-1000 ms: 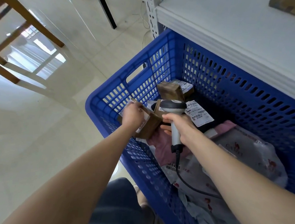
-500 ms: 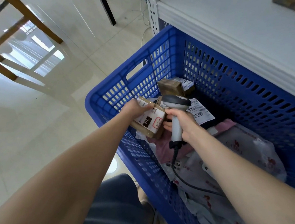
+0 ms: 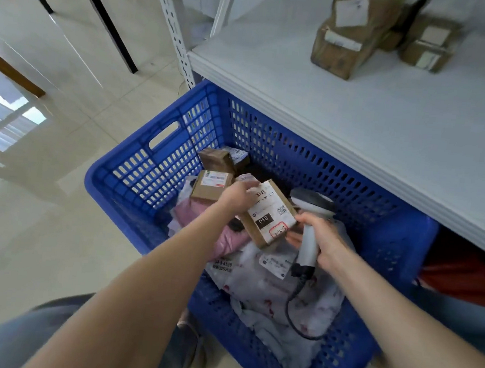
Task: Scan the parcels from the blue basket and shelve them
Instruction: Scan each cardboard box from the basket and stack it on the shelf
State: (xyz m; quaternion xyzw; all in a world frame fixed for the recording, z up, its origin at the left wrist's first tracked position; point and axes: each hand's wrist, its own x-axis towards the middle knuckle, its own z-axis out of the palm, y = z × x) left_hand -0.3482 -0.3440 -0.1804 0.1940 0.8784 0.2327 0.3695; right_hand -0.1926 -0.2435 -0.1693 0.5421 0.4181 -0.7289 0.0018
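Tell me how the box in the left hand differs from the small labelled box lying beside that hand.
The held box is gripped by the left hand, tilted over the blue basket; the small box lies loose inside. The held box's label covers most of its face, with a black 010 patch; the small box's covers only part. Both are brown cardboard with white labels.

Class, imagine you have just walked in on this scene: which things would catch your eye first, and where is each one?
The blue basket on the floor stands out first, with pale bags heaped inside. Over it, the left hand holds a small labelled box while the right hand grips a scanner just beside it. Behind, brown parcels stand on the white shelf.
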